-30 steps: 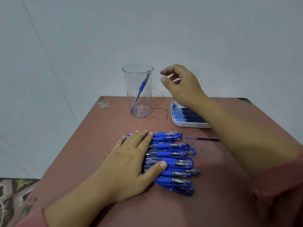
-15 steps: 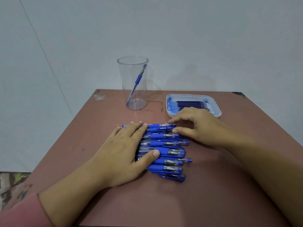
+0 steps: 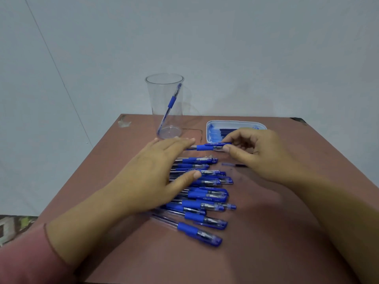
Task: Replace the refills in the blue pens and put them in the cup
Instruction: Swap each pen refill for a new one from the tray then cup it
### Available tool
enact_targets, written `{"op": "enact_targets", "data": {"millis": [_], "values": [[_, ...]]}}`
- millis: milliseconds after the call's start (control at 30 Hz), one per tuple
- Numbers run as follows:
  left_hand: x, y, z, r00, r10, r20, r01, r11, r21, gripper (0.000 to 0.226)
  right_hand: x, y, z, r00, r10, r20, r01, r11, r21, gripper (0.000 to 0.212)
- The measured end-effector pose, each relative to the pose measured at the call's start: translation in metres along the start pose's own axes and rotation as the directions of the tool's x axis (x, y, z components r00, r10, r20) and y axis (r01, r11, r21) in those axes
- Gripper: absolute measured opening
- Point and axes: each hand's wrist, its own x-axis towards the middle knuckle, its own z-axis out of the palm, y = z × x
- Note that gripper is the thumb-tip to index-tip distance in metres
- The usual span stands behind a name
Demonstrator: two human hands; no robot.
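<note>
Several blue pens lie in a row in the middle of the brown table. My left hand rests flat on their left ends, fingers straight. My right hand pinches one blue pen by its capped end, holding it level just above the far end of the row. The pen's tip reaches my left fingertips. A clear plastic cup stands at the back of the table with one blue pen leaning inside. A white tray of dark refills sits behind my right hand, partly hidden.
A loose refill lies on the table just right of the pen row, under my right hand. The table's far edge meets a plain grey wall. A patterned floor shows at the lower left.
My right hand came back from above the cup, reached the far end of the row and lifted one pen clear of it. My left hand stayed on the pens.
</note>
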Motion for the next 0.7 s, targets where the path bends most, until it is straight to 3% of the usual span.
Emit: {"op": "enact_targets", "data": {"millis": [100,300,533,700], "values": [[0.024,0.003,-0.001,0.990,0.107,-0.095,-0.104,0.994,0.043,0.054,-0.004,-0.004,-0.007,0.996,0.088,-0.007,-0.086,0.979,0.186,0.007],[0.044,0.009,0.019,0.974,0.118,-0.194,-0.140,0.985,-0.103,0.032,-0.005,0.001,-0.005,0.962,0.267,0.055,-0.267,0.881,0.392,0.004],[0.043,-0.005,0.024,0.945,0.166,-0.281,-0.208,0.970,-0.128,0.026,-0.004,0.010,0.002,0.998,-0.010,-0.055,0.019,0.987,0.157,0.020],[0.038,-0.008,0.025,0.951,0.157,-0.268,-0.210,0.960,-0.184,0.026,-0.002,0.011,0.005,0.964,-0.258,-0.072,0.252,0.964,-0.081,0.028]]}}
